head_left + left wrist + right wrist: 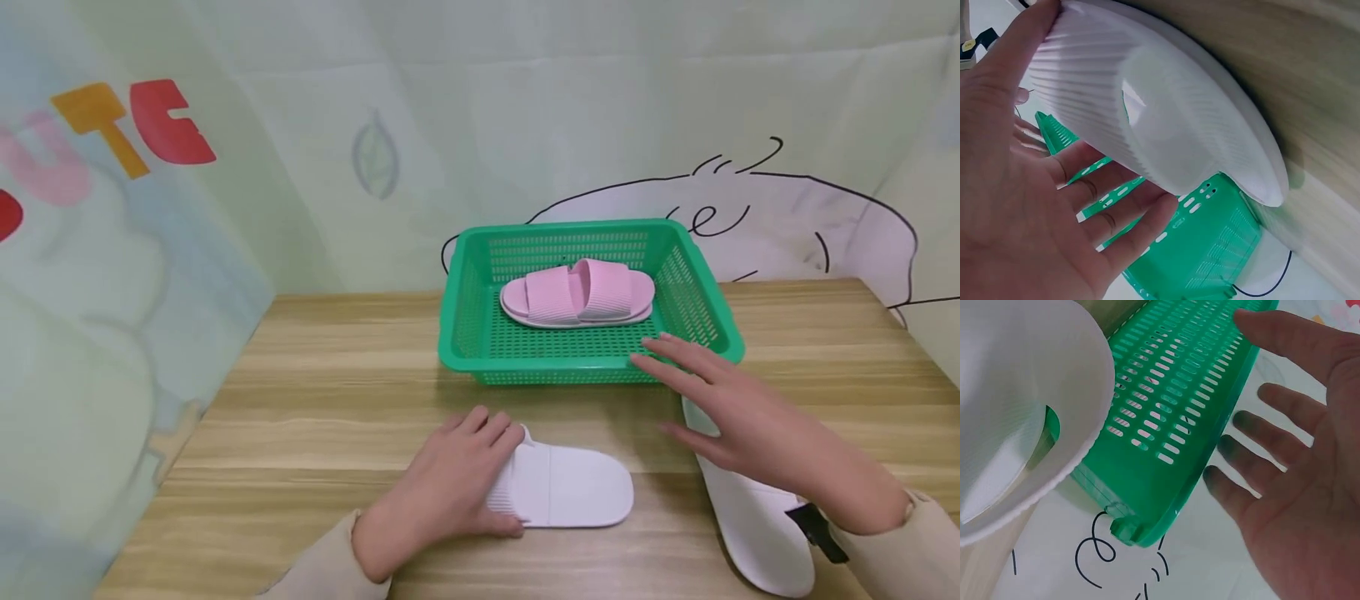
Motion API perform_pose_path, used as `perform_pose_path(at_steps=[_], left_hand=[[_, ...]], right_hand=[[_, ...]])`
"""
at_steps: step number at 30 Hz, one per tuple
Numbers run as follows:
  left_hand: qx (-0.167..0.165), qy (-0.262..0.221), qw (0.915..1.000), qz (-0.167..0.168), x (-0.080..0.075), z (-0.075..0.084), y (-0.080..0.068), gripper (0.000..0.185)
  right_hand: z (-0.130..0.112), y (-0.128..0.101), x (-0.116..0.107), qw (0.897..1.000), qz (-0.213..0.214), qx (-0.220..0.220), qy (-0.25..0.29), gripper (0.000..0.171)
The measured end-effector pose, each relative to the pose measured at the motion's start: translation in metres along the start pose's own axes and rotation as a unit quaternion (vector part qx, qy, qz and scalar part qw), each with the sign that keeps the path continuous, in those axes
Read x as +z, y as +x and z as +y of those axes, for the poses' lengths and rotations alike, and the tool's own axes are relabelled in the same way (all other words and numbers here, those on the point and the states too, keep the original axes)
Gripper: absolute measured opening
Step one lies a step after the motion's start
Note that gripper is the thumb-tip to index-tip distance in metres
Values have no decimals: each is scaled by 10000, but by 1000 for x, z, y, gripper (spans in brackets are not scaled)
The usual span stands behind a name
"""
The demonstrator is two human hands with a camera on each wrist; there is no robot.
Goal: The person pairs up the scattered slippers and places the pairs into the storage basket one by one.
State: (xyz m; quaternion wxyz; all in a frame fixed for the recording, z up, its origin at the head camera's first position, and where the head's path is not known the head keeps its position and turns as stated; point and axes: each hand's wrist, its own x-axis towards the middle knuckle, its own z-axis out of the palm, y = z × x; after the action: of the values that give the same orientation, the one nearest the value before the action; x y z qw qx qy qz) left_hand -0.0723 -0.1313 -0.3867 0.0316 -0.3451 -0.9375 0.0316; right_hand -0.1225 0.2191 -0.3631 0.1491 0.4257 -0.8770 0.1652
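Resting on the near edge of the tabletop, the left hand [442,492] is lying over the ribbed strap of a white slipper [562,486], its fingers [1116,212] spread and only gently bent along the strap, the thumb against the slipper's near side. The slipper is lying flat, pointing toward the right edge. The right hand [742,421] is hovering with fingers straight and apart, gripping nothing, just above the near right corner of the green basket [592,360] and over the toe of a second white slipper [757,517], which is lying near the front right corner. The basket is sitting toward the far edge, with a pink slipper [577,292] lying inside it.
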Motion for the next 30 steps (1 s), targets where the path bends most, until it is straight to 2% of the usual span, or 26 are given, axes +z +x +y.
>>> perform_pose_path(at_steps=[3, 7, 8, 11, 12, 15, 17, 20, 23, 27, 30], left_hand=[[42, 83, 10000, 22, -1, 0, 1, 90], [67, 128, 9999, 32, -4, 0, 1, 90], [66, 122, 9999, 22, -4, 0, 1, 90], [44, 73, 10000, -30, -5, 1, 0, 90], [29, 52, 10000, -50, -5, 1, 1, 90], [-13, -3, 9999, -100, -4, 1, 1, 90], [-34, -22, 9999, -128, -4, 1, 1, 90], [-55, -33, 9999, -157, -4, 2, 2, 89], [-39, -17, 9999, -156, -4, 2, 2, 89], [-15, 58, 9999, -147, -4, 3, 2, 90], [-35, 93, 9998, -151, -4, 3, 2, 91]], right_hand=[[-3, -3, -4, 9992, 331, -198, -80, 65], [-7, -6, -12, 9985, 485, -227, -97, 56], [-8, -7, -14, 9987, 441, -225, -139, 54], [-6, -14, -17, 9996, 14, -165, -208, 22], [-4, -17, -17, 9995, -193, -86, -247, 19], [2, -27, -15, 9954, -837, 384, -280, 46], [7, -33, -13, 9887, -1212, 860, -200, 49], [15, -39, -9, 9786, -1519, 1390, -5, 49], [23, -44, -5, 9764, -1543, 1506, 81, 46], [31, -51, -1, 9812, -1392, 1335, -43, 40], [33, -52, -3, 9769, -1492, 1518, -156, 38]])
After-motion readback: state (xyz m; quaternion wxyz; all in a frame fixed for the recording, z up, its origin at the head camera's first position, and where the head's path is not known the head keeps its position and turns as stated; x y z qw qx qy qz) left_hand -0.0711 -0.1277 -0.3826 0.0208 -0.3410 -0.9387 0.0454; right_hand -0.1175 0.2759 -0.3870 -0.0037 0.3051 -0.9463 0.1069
